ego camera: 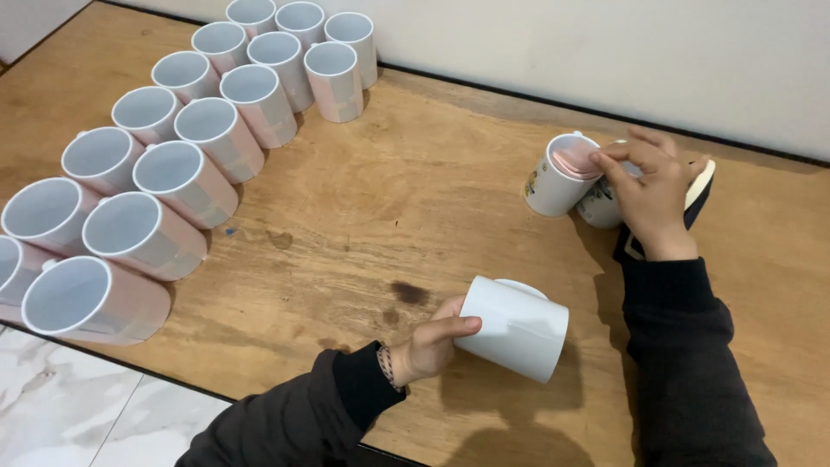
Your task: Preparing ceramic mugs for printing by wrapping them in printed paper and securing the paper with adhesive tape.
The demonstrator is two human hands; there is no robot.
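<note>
Mug (519, 329), glazed, slick and breakable I judge, lies gripped by my left hand (430, 346); right hand (653, 195) pinches pink paper (574, 159).

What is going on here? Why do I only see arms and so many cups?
The camera sits on a person's head and looks down, so you see only their two arms in dark sleeves. Below is a wooden table. On its left side stand rows of white mugs, some with pale pink wraps. The left hand holds a plain white mug tipped on its side. The right hand pinches a pink sheet at the mouth of a printed mug. Another mug sits partly hidden behind that hand.
</note>
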